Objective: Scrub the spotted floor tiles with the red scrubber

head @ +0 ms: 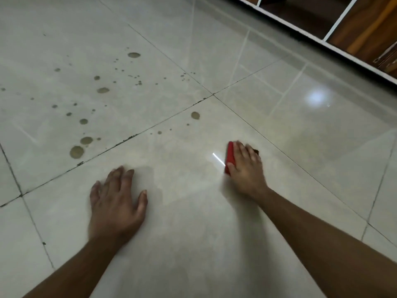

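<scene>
My right hand (247, 168) grips the red scrubber (229, 157) and holds it down on a pale glossy floor tile (193, 211); only the scrubber's left edge shows past my fingers. My left hand (117, 201) rests flat on the same tile with fingers spread. Brown dried spots (76, 152) of several sizes dot the tile to the far left, and one larger spot (195, 115) lies on my tile, beyond the scrubber. The image is slightly blurred around both hands.
Dark grout lines (120, 144) cross the floor, with grime along the joint left of my hands. A white-framed wooden cabinet (363, 26) stands at the top right. A light reflection (316, 96) shines on the right tile.
</scene>
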